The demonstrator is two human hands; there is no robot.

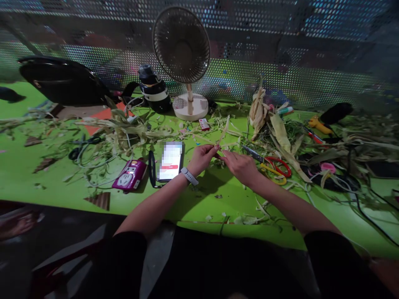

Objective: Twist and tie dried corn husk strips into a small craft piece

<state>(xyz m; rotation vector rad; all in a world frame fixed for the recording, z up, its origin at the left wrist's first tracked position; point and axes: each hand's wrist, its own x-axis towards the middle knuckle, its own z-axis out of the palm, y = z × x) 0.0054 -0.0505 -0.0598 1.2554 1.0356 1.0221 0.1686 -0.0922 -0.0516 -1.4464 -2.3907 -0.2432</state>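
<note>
A pale strip of corn husk rises from between the fingertips of both hands, held over the green table. My left hand, with a light watch on its wrist, is closed in a pinch around the strip. My right hand meets it from the other side, its fingers curled together at the strip's lower end; they partly hide it. Just right of that hand lie red-handled scissors and a yellow-handled pair. Left of my wrist rests a lit phone.
A fan and a dark bottle stand at the back. A purple power socket with a white cable lies left of the phone. Husk bundles, a glue gun and cables are on the right. A black bag sits back left.
</note>
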